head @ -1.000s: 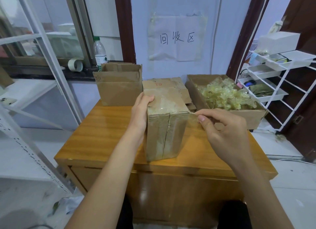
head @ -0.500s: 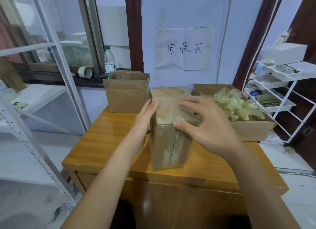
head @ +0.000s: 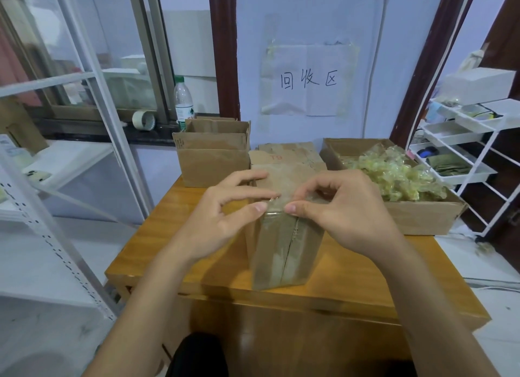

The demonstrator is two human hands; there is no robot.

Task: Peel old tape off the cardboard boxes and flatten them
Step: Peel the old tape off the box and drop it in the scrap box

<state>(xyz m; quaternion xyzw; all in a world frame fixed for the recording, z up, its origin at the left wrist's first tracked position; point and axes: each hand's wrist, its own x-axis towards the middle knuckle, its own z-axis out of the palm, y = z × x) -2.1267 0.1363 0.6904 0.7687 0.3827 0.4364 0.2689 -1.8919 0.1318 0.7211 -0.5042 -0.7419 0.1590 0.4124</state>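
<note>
A taped brown cardboard box (head: 284, 252) stands upright in the middle of the wooden table (head: 157, 252). Clear old tape (head: 277, 207) runs over its top front edge and down the seam. My left hand (head: 225, 216) sits on the box's upper left corner, thumb and fingers curled at the tape edge. My right hand (head: 337, 210) is on the upper right, its thumb and forefinger pinching at the same tape edge. Whether the tape is lifted I cannot tell.
An open cardboard box (head: 213, 157) stands at the back left. A wide box (head: 422, 219) on the right holds a heap of crumpled tape (head: 394, 174). Flattened cardboard (head: 287, 154) lies behind. A white rack (head: 464, 140) stands right, a metal shelf (head: 56, 179) left.
My right hand came from the box's right side onto its top front edge. My left hand slid from the left side forward to meet it. The camera moved closer.
</note>
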